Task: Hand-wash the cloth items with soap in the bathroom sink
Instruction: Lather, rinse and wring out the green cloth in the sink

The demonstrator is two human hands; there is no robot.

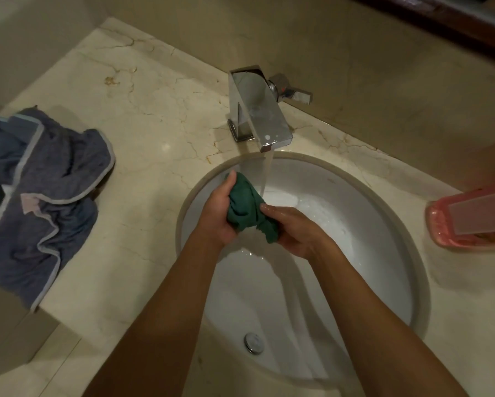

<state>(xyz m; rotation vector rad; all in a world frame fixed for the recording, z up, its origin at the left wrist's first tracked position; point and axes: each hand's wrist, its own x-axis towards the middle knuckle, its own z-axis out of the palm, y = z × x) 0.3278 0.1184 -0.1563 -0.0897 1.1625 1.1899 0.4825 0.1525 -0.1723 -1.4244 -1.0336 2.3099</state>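
A small dark green cloth [245, 206] is bunched between both hands over the white sink [363, 253]. My left hand [216, 213] grips its upper left side, thumb up along the cloth. My right hand [293, 230] holds the lower right end, fingers wrapped under it. Water runs from the chrome faucet [255, 110] in a stream just right of the cloth, foaming white in the basin behind my hands.
A heap of blue-grey garments [48, 190] with pale trim lies on the marble counter [143, 116] at the left, hanging over its edge. A pink soap bottle [469, 216] lies on the counter at the right. The sink drain [253, 342] shows near the front.
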